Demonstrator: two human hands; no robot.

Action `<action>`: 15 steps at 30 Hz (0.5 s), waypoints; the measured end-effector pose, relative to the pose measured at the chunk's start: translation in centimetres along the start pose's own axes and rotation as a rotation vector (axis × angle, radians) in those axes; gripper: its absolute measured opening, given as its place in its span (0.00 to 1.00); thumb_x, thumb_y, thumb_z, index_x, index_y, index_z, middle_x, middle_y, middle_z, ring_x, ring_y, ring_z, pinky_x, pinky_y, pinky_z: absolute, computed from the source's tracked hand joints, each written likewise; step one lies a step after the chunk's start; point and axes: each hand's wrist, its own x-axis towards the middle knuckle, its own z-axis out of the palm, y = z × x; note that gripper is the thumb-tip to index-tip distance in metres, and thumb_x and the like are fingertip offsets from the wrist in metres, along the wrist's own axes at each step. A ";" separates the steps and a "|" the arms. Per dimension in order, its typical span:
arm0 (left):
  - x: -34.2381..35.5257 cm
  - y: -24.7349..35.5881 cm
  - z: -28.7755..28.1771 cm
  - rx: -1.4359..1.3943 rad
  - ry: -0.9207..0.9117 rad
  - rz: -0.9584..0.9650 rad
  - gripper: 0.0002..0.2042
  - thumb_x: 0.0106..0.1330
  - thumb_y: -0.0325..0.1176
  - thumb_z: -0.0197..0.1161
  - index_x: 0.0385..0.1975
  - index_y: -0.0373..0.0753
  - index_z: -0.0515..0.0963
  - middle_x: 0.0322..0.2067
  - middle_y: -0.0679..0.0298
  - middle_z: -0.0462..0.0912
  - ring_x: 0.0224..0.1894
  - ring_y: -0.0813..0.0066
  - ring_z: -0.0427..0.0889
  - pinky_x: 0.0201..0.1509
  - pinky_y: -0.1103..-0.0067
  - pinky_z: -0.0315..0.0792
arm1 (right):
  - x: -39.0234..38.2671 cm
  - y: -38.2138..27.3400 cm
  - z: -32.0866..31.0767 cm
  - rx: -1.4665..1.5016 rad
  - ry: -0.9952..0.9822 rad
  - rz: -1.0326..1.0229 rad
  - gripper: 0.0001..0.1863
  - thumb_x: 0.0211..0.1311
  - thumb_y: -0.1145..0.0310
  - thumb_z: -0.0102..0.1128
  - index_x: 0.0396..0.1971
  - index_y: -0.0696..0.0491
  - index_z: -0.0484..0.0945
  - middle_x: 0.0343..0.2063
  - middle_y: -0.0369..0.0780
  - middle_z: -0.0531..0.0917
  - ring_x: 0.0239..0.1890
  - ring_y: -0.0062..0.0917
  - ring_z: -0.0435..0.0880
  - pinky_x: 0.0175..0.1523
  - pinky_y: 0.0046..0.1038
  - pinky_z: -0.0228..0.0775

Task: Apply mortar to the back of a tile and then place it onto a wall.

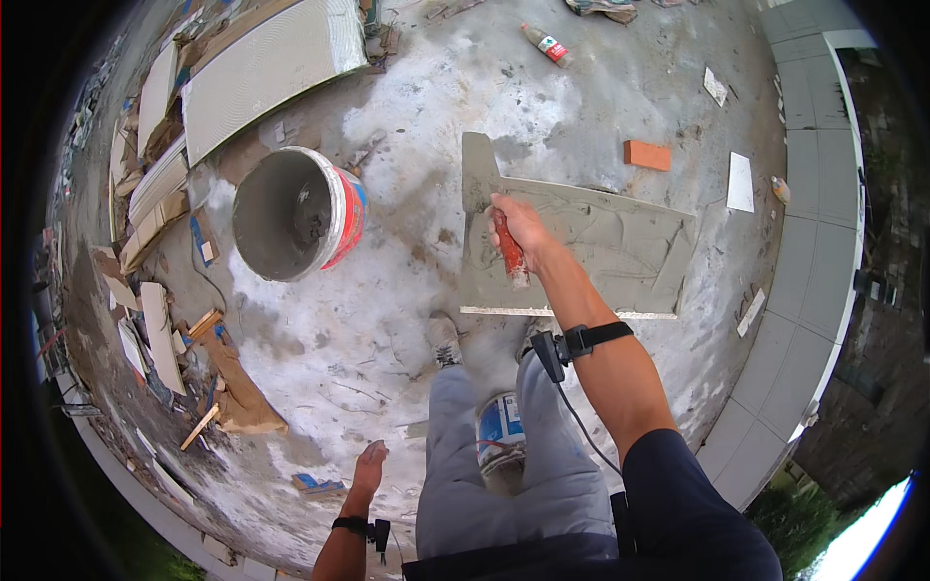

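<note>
Spreading tool: a trowel with a red handle is held upright over the grey mortar, its flat blade pointing far, its handle gripped at mid-scene
Right hand: the right hand is clenched round the red handle, arm stretched out from the lower right, a black strap with a small device worn on the forearm
Mortar bed: a wide patch of wet grey mortar is laid on the concrete floor just beyond the feet, marked with sweep lines, edged on its near side by a pale straight strip
Left hand: the left hand is seen low at the near left, fingers loose and held around nothing, a black band worn at the wrist
Small can: a blue and white can is seen between the knees, close to the grey trousers
Bucket: a red and white bucket coated inside with grey mortar is stood to the left of the mortar bed
Brick: an orange brick is laid on the floor far right of the trowel
Bottle: a bottle with a red label is lying at the far edge
Tiles: large pale tiles are stacked at the far left
</note>
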 end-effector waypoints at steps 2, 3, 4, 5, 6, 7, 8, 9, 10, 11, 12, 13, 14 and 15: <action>-0.2 -0.2 0.0 -0.053 -0.010 0.025 0.27 0.74 0.47 0.56 0.61 0.30 0.73 0.47 0.59 0.84 0.50 0.72 0.80 0.60 0.76 0.69 | -4.0 1.5 -0.4 -0.019 0.067 0.029 0.18 0.71 0.52 0.54 0.33 0.53 0.74 0.19 0.35 0.75 0.15 0.21 0.73 0.20 0.25 0.66; 0.2 0.0 0.3 -0.084 -0.027 0.055 0.26 0.74 0.47 0.55 0.61 0.30 0.73 0.46 0.60 0.84 0.50 0.72 0.80 0.60 0.76 0.69 | -5.0 1.9 -1.1 -0.044 0.109 0.060 0.18 0.70 0.52 0.54 0.33 0.53 0.74 0.19 0.35 0.75 0.15 0.21 0.73 0.20 0.25 0.66; 0.5 0.4 0.8 -0.101 -0.030 0.058 0.26 0.74 0.47 0.55 0.61 0.30 0.73 0.46 0.60 0.84 0.50 0.72 0.80 0.60 0.76 0.69 | -5.3 2.3 -1.1 -0.061 0.108 0.057 0.18 0.70 0.52 0.54 0.33 0.53 0.74 0.19 0.35 0.75 0.15 0.21 0.73 0.20 0.25 0.66; 0.8 0.9 1.4 -0.114 -0.054 0.088 0.25 0.74 0.46 0.55 0.61 0.31 0.73 0.46 0.60 0.84 0.51 0.72 0.79 0.60 0.76 0.69 | -5.4 2.8 -1.1 -0.045 0.112 0.075 0.17 0.70 0.53 0.54 0.32 0.53 0.73 0.19 0.36 0.75 0.16 0.21 0.73 0.21 0.26 0.67; 1.1 1.3 1.8 -0.124 -0.075 0.117 0.25 0.75 0.45 0.55 0.61 0.31 0.73 0.46 0.60 0.84 0.51 0.72 0.79 0.60 0.76 0.69 | -5.2 3.1 -0.7 -0.026 0.115 0.094 0.17 0.69 0.54 0.54 0.30 0.54 0.73 0.19 0.36 0.74 0.16 0.22 0.73 0.22 0.26 0.69; 1.6 1.7 2.1 -0.132 -0.076 0.119 0.25 0.75 0.45 0.55 0.61 0.31 0.73 0.46 0.60 0.84 0.51 0.72 0.79 0.60 0.76 0.69 | -4.5 3.0 0.3 -0.034 0.114 0.092 0.17 0.69 0.54 0.54 0.30 0.54 0.73 0.19 0.36 0.74 0.16 0.22 0.73 0.22 0.26 0.69; 2.0 2.0 2.4 -0.132 -0.074 0.167 0.24 0.75 0.45 0.54 0.61 0.31 0.73 0.47 0.60 0.83 0.51 0.73 0.79 0.61 0.76 0.69 | -2.8 2.7 1.7 -0.047 0.094 0.097 0.17 0.69 0.54 0.54 0.30 0.54 0.73 0.19 0.37 0.75 0.16 0.22 0.73 0.23 0.26 0.69; 2.4 2.1 2.8 -0.132 -0.073 0.211 0.24 0.75 0.44 0.54 0.61 0.32 0.73 0.47 0.60 0.83 0.52 0.73 0.79 0.61 0.76 0.68 | -1.2 2.6 3.0 -0.059 0.075 0.105 0.17 0.69 0.54 0.55 0.31 0.54 0.73 0.19 0.37 0.75 0.16 0.22 0.74 0.23 0.26 0.69; 2.6 2.9 3.2 -0.137 -0.084 0.210 0.24 0.75 0.44 0.54 0.61 0.32 0.73 0.47 0.60 0.83 0.52 0.73 0.79 0.61 0.76 0.68 | 0.3 2.0 3.8 -0.066 0.085 0.107 0.17 0.69 0.54 0.55 0.31 0.54 0.73 0.19 0.37 0.75 0.16 0.22 0.74 0.23 0.26 0.69; 2.7 4.3 3.6 -0.180 -0.119 0.220 0.23 0.76 0.43 0.54 0.61 0.31 0.73 0.51 0.59 0.82 0.55 0.73 0.77 0.64 0.77 0.66 | 1.9 0.9 4.1 -0.125 0.047 0.044 0.16 0.70 0.54 0.54 0.31 0.54 0.73 0.20 0.36 0.75 0.16 0.21 0.74 0.22 0.26 0.68; 2.2 4.2 3.0 -0.221 -0.129 0.217 0.22 0.77 0.41 0.54 0.61 0.30 0.72 0.54 0.58 0.80 0.58 0.74 0.75 0.66 0.78 0.64 | 2.6 0.8 5.3 -0.179 -0.016 -0.005 0.16 0.70 0.55 0.53 0.32 0.53 0.73 0.21 0.36 0.75 0.17 0.21 0.74 0.22 0.26 0.66; 2.2 3.2 2.5 -0.226 -0.132 0.210 0.22 0.77 0.41 0.54 0.61 0.30 0.72 0.54 0.58 0.80 0.58 0.74 0.75 0.66 0.78 0.64 | 2.3 0.9 5.4 -0.183 -0.014 0.002 0.16 0.70 0.55 0.53 0.32 0.53 0.73 0.21 0.36 0.75 0.17 0.21 0.74 0.22 0.26 0.66; 2.3 2.3 1.9 -0.273 -0.132 0.216 0.22 0.77 0.41 0.54 0.61 0.30 0.72 0.54 0.59 0.80 0.59 0.74 0.74 0.67 0.78 0.64 | 1.8 0.7 5.1 -0.286 -0.032 -0.028 0.16 0.70 0.55 0.53 0.32 0.54 0.72 0.21 0.36 0.76 0.17 0.21 0.74 0.22 0.26 0.66; 2.2 1.3 1.3 -0.325 -0.128 0.219 0.22 0.77 0.41 0.54 0.61 0.30 0.72 0.55 0.59 0.80 0.59 0.74 0.74 0.67 0.78 0.63 | 1.3 0.3 4.6 -0.393 -0.056 -0.055 0.16 0.70 0.55 0.52 0.32 0.54 0.72 0.21 0.36 0.76 0.17 0.21 0.74 0.22 0.26 0.66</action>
